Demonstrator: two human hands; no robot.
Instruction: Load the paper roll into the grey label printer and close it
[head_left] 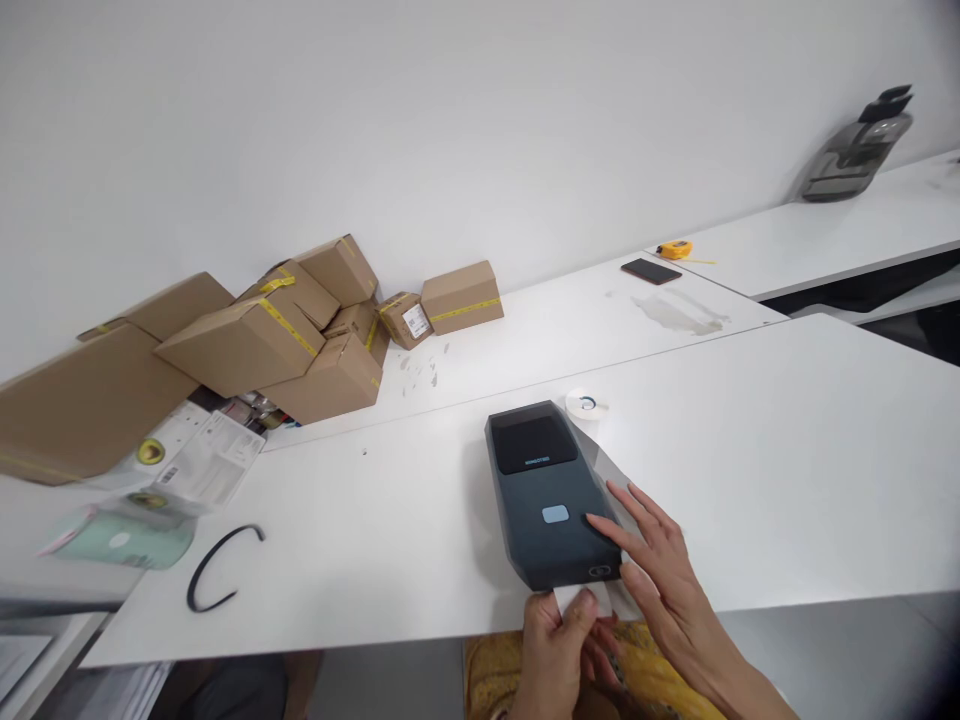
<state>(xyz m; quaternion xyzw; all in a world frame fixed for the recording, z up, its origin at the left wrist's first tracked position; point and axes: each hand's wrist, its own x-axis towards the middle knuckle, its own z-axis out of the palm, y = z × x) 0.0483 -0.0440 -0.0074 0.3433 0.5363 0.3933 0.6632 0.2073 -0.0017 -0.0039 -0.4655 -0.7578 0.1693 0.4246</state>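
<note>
A dark blue-grey label printer (536, 505) with a black window and a light blue button lies on the white table. From its near end comes a white paper label (568, 598). My left hand (559, 645) pinches that label between thumb and fingers, right at the printer's slot. Over the printer's right side, my right hand (667, 570) is spread, its index fingertip at the printer's top near the button. Behind the printer sits a small white roll (586, 404) with a dark ring in its centre.
Taped cardboard boxes (247, 340) are piled at the left against the wall. A black curved band (204, 575) and a green packet (124, 535) lie at left. Farther right are a phone (651, 271), a yellow tape measure (675, 250) and a grey bottle (855, 155).
</note>
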